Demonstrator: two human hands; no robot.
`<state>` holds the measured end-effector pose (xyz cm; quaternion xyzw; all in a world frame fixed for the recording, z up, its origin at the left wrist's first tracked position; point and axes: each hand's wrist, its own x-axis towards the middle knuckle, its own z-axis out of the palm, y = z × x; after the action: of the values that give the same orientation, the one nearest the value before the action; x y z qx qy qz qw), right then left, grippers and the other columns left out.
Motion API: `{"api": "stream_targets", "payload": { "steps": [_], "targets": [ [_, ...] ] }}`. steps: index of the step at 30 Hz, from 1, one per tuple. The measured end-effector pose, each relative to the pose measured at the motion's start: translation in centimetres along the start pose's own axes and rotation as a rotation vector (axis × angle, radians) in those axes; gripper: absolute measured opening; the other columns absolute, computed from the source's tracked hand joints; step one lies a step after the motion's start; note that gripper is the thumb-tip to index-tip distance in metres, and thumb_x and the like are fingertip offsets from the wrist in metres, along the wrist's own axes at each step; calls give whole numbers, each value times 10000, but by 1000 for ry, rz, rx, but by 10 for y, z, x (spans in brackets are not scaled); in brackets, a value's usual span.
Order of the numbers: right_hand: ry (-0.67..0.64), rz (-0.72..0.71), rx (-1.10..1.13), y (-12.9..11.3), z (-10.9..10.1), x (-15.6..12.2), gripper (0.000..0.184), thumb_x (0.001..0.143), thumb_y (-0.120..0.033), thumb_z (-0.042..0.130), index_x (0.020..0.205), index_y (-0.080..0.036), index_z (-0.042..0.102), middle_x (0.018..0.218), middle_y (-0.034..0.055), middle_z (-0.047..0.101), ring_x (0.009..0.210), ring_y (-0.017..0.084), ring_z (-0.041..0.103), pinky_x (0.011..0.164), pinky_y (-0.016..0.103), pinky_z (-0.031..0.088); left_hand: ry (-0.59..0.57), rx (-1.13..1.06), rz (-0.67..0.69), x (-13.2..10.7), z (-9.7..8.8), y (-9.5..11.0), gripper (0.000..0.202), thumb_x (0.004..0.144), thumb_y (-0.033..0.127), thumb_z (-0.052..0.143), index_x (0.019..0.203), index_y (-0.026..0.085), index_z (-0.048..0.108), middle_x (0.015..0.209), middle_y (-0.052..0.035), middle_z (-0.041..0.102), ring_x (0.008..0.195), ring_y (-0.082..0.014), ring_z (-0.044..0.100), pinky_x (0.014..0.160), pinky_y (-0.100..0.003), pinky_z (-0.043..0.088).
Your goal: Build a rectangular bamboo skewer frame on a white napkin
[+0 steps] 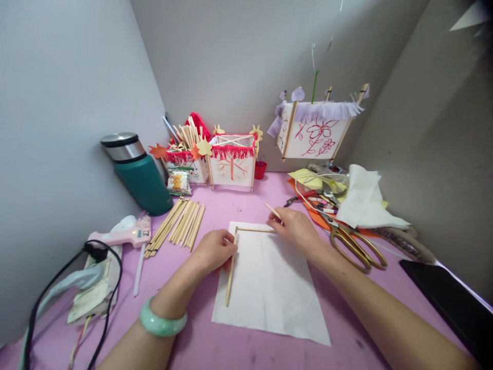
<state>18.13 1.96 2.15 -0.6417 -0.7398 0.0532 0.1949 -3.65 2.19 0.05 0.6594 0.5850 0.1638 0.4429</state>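
Observation:
A sheet of white paper [269,288] lies flat on the table in front of me. One wooden stick [231,280] rests along its left side, pinched near the upper part by my left hand [216,250], which wears a green bangle above the wrist. A second stick [254,230] lies along the paper's far edge and meets the first at a corner; its right end disappears by my right hand [296,228]. Between the right hand's fingers a third stick [272,211] pokes out up and to the left; its other end is hidden.
Bundled sticks [177,226], a pink glue gun [127,234] and a teal bottle [142,180] are on the left. Paper lanterns [232,167] stand behind; another lantern [319,133] hangs. Gold-handled scissors [356,246], cloth [362,198] and a black phone-like slab [447,303] lie right.

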Motion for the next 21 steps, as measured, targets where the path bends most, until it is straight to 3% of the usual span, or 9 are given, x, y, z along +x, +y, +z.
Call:
{"api": "stream_targets", "payload": {
  "steps": [7,11,21],
  "targets": [
    [-21,-65,-81,7,32,-13,170,873,-271,487,936,-256,644,854,-6,615,746,134,569,603,243,299,99,133,10,-2,2,4,110,733,192,498,775,176,598,427,29,561,356,-117,531,345,-181,341],
    [-21,-53,-120,6,35,-12,187,891,-282,461,915,-252,644,833,-7,601,723,128,560,578,251,275,62,138,6,-6,1,8,145,744,192,504,805,169,633,429,38,558,336,-98,495,349,-180,338],
    [-53,-31,-161,7,34,-11,224,922,-300,414,946,-245,630,874,1,602,775,125,566,609,256,296,110,204,25,-8,1,14,179,726,182,496,857,166,618,527,28,596,435,-126,589,446,-210,403]
  ]
}}
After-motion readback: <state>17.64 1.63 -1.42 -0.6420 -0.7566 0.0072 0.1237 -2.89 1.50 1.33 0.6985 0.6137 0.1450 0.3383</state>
